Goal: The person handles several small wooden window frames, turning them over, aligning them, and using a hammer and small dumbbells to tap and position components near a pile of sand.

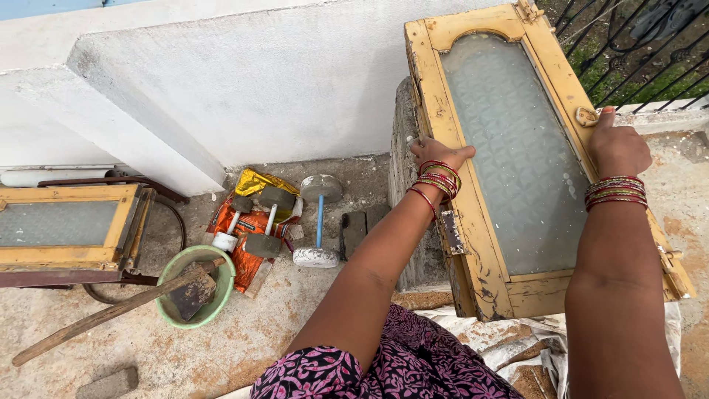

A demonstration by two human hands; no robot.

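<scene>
A yellow wooden window frame with frosted patterned glass lies flat on a low stone block in front of me. My left hand grips the frame's left rail, fingers curled over its edge. My right hand holds the right rail, thumb up beside a small metal knob. Both wrists wear red and gold bangles. A rusty hinge sits on the left rail below my left hand.
On the concrete floor to the left lie a green bowl with a wooden-handled hoe, trowels on an orange bag, a blue-handled tool and a second yellow window frame. A white wall rises behind; a black railing is at top right.
</scene>
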